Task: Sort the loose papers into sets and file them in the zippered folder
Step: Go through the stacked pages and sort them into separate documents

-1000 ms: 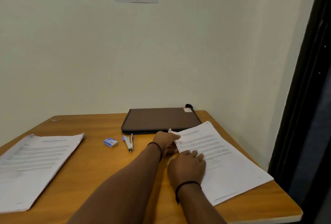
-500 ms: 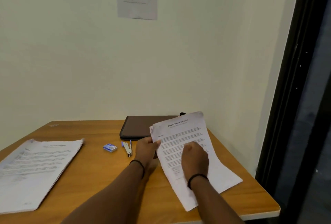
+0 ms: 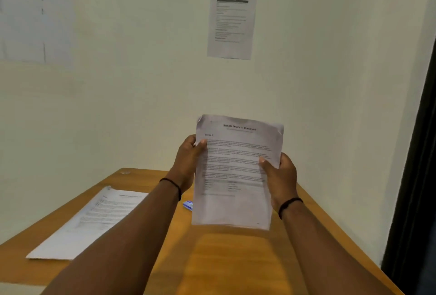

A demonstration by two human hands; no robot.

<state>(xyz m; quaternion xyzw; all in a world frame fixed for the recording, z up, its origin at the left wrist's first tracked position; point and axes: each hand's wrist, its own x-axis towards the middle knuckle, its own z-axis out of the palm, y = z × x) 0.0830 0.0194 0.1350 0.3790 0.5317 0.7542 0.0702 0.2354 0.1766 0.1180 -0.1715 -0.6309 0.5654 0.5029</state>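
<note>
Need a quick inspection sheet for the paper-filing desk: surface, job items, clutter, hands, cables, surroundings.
Surface: orange-brown wooden table, set into a wall corner.
Job's things: white printed paper set held upright above the table; second white printed paper stack lying flat at the left. Zippered folder: not in view.
Clutter: small blue and white box on the table, partly hidden by the held set.
Grippers: left hand grips the set's left edge; right hand grips its right edge; a black band on each wrist.
Cables: nothing seen.
Surroundings: cream wall; posted white sheet headed "WS 03"; dark door frame at the right.
</note>
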